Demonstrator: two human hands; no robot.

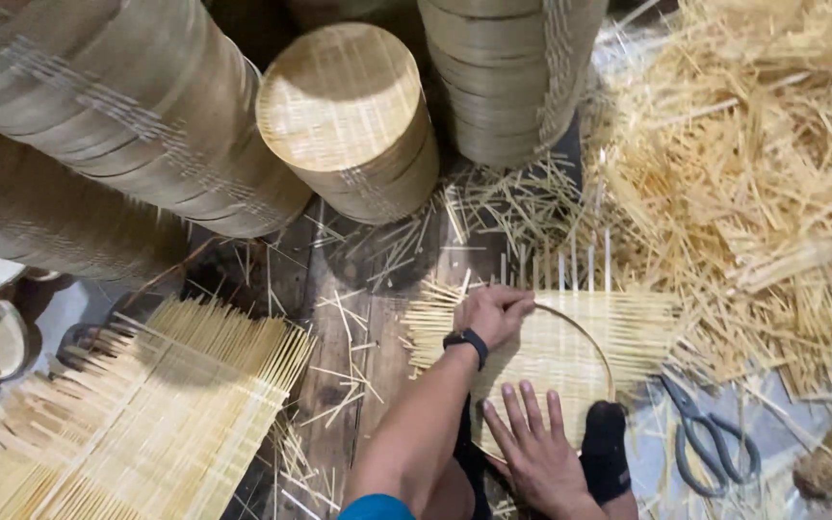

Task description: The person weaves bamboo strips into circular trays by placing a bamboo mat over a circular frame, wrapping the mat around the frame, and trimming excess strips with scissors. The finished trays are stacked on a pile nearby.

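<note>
A woven bamboo mat with loose strip ends lies on the floor, and a round bamboo hoop sits on it. My left hand, with a black watch on its wrist, grips the hoop's upper left rim with curled fingers. My right hand presses flat on the weave inside the hoop, fingers spread. A foot in a black sock rests on the hoop's lower right rim.
Grey scissors lie right of the hoop. Stacks of round bamboo steamer rings lean at the top. A pile of woven mats lies lower left. Bamboo offcuts heap on the right. Wooden planks carry scattered strips.
</note>
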